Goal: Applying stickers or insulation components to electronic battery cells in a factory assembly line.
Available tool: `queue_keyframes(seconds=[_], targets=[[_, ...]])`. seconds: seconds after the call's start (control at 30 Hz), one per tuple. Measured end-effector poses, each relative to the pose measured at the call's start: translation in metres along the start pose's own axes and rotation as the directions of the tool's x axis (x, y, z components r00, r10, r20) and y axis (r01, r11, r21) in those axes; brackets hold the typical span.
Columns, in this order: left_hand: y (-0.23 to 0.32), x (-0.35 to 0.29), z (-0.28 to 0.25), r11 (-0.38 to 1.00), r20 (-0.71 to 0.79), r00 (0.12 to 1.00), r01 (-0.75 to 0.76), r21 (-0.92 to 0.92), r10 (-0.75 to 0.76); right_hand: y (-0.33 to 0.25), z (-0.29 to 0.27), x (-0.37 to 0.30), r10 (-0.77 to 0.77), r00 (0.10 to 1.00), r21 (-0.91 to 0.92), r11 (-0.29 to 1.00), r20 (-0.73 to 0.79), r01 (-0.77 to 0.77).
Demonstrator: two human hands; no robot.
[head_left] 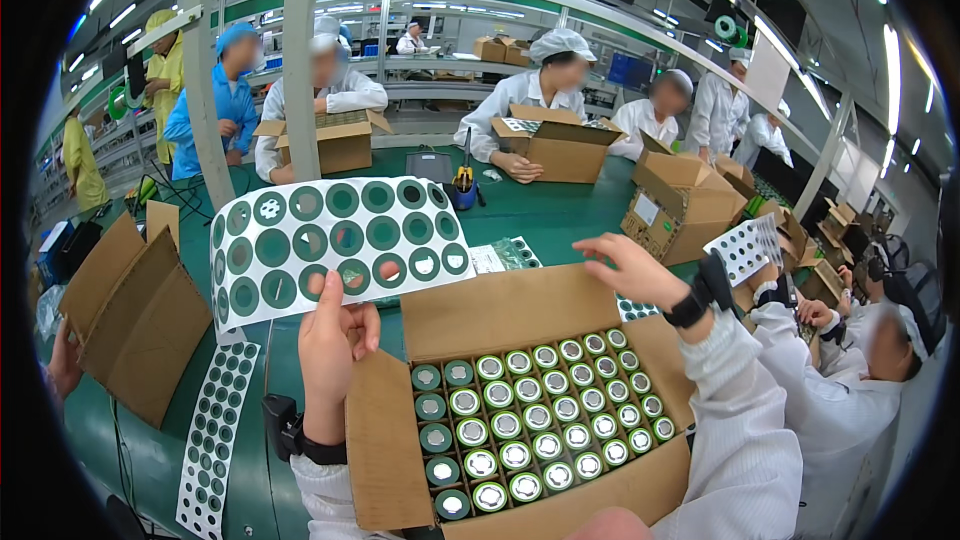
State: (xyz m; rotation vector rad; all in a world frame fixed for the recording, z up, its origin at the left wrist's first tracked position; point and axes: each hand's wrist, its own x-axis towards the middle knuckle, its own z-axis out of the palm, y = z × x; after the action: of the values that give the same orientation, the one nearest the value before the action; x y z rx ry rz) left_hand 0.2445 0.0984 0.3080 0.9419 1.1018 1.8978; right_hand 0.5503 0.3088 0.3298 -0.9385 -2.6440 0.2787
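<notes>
My left hand (pixel 335 345) grips the lower edge of a white sheet of dark green ring stickers (pixel 325 240), thumb in front. The sheet is raised and curved, and some rings show see-through centres. Above the far right edge of an open cardboard box (pixel 500 312), my right hand (pixel 640 275) is lifted with its fingers stretched out and nothing visible in them. Inside the box, cylindrical battery cells (pixel 535 417) stand upright between cardboard dividers. Those in the left column and one at the top of the second carry dark green rings (pixel 429 407); the others show bright green rims.
Another ring-sticker sheet (pixel 215 440) lies on the green table (pixel 265 410) at left, near a tilted open carton (pixel 140 310). Past my sheet stands a blue tool holder (pixel 464 188). Cartons (pixel 685 200) and co-workers occupy the far side; a co-worker's sleeve (pixel 830 375) is close on the right.
</notes>
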Motion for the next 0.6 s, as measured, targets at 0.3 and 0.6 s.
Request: queue_keyframes(seconds=[0.3,0.6], targets=[[-0.001,-0.002,-0.003,0.996,0.039,0.997,0.059,0.061,-0.062,0.022,0.005,-0.025,0.038,0.998,0.134,0.990,-0.046,-0.032],[-0.005,-0.001,-0.007,0.999,0.015,1.000,0.022,0.042,-0.023,0.067,-0.006,0.011,0.209,0.977,0.205,0.959,-0.051,-0.194]])
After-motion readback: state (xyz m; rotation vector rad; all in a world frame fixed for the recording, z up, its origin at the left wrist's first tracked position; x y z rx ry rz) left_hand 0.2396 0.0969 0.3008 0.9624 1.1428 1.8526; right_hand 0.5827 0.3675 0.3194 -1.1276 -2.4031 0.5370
